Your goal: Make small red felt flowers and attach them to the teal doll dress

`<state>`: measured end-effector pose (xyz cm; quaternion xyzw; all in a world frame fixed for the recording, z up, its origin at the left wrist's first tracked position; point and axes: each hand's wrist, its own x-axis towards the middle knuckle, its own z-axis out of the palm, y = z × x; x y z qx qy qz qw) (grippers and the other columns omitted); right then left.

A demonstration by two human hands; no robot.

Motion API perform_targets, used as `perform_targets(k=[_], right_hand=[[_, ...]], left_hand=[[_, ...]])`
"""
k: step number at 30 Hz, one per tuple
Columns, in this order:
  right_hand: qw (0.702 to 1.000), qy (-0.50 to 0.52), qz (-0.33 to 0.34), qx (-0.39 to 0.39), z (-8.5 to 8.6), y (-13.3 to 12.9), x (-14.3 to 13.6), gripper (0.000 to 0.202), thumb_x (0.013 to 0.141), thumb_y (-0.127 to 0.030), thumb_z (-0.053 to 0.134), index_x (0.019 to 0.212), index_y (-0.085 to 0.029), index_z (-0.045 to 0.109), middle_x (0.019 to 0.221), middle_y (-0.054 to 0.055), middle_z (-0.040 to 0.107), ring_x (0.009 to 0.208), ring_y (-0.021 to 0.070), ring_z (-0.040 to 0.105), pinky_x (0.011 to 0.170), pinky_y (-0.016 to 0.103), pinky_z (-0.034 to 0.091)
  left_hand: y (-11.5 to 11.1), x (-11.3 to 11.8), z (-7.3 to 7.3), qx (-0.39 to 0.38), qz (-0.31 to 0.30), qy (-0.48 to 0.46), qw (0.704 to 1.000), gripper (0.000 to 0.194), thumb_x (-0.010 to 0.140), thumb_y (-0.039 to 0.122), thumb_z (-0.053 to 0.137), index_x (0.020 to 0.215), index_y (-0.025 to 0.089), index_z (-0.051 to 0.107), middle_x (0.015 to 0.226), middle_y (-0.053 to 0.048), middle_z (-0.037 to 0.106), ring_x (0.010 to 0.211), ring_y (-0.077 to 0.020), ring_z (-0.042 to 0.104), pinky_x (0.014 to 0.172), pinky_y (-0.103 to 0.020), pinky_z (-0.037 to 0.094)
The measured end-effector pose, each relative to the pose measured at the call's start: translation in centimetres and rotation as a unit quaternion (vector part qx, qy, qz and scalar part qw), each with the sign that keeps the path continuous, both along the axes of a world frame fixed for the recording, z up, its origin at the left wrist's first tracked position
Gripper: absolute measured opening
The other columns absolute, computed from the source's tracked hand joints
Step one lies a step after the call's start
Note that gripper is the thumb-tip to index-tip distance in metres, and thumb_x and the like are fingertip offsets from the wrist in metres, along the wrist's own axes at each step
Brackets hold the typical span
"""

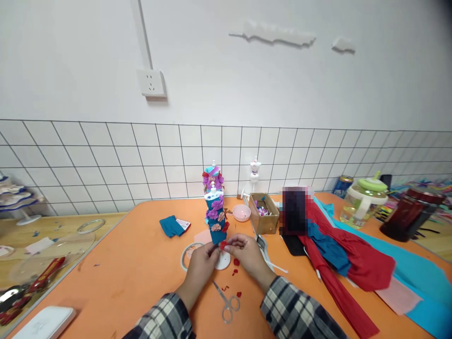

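A small dress form point(213, 193) stands upright on a round white base point(223, 262), wearing a blue dress point(216, 235) with purple, pink and red fabric flowers. My left hand point(202, 261) is closed at the dress's lower edge, thumb and fingers pinched against it; the fingertips are partly hidden. From the right, my right hand point(247, 254) pinches a red fabric flower point(223, 245) against the lower right of the dress. Just below my hands lie small scissors point(228, 303) with silver blades, and red fabric scraps point(236, 262) are scattered beside the base.
Behind stands another decorated dress form point(213, 176). A pink bowl point(242, 213), a cardboard box point(270, 223) and a bare white form point(254, 172) are at the back. Red fabric point(370, 270), blue cloth and drinks containers crowd the right. A tape roll point(183, 259) lies left of the base.
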<state>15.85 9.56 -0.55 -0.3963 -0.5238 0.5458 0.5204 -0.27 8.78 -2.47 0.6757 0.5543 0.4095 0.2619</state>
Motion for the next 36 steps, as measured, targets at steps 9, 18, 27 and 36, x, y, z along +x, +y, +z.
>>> perform_targets(k=[9, 18, 27, 36], right_hand=[[0.992, 0.085, -0.061, -0.066, 0.6, -0.9, -1.7, 0.035, 0.053, -0.036, 0.085, 0.073, -0.015, 0.066, 0.062, -0.003, 0.058, 0.052, 0.008, 0.048, 0.047, 0.02, 0.035], [0.94, 0.267, 0.03, -0.209, 0.4, -1.7, -1.8, 0.046, 0.048, -0.035, 0.091, 0.079, -0.014, 0.064, 0.063, -0.002, 0.06, 0.056, 0.0076, 0.055, 0.046, 0.015, 0.039], [0.93, 0.299, 0.039, -0.212, 1.5, -2.5, -2.3, 0.045, 0.048, -0.029, 0.092, 0.078, -0.015, 0.061, 0.063, -0.004, 0.056, 0.052, 0.0043, 0.045, 0.039, 0.013, 0.023], [0.931, 0.296, 0.048, -0.21, 1.3, -2.8, -2.5, 0.043, 0.052, -0.029, 0.09, 0.077, -0.017, 0.057, 0.058, -0.006, 0.049, 0.05, 0.0041, 0.041, 0.04, 0.013, 0.021]], left_hand=[[-0.5, 0.7, 0.4, 0.005, 0.005, 0.011, 1.0, 0.029, 0.082, 0.028, 0.049, 0.09, 0.017, 0.075, 0.076, -0.004, 0.075, 0.069, -0.0203, 0.065, 0.064, -0.026, 0.044], [-0.4, 0.6, 0.4, 0.015, 0.009, 0.012, 1.0, 0.03, 0.081, 0.023, 0.048, 0.093, 0.018, 0.075, 0.079, -0.005, 0.076, 0.07, -0.021, 0.066, 0.065, -0.027, 0.045], [-0.6, 0.7, 0.3, 0.02, 0.012, 0.026, 0.999, 0.028, 0.081, 0.024, 0.049, 0.087, 0.019, 0.075, 0.074, -0.004, 0.075, 0.067, -0.0205, 0.065, 0.061, -0.026, 0.043], [-0.6, 0.7, 0.4, 0.025, 0.011, 0.026, 0.999, 0.027, 0.083, 0.024, 0.049, 0.086, 0.019, 0.075, 0.072, -0.004, 0.075, 0.066, -0.0199, 0.065, 0.062, -0.026, 0.043]])
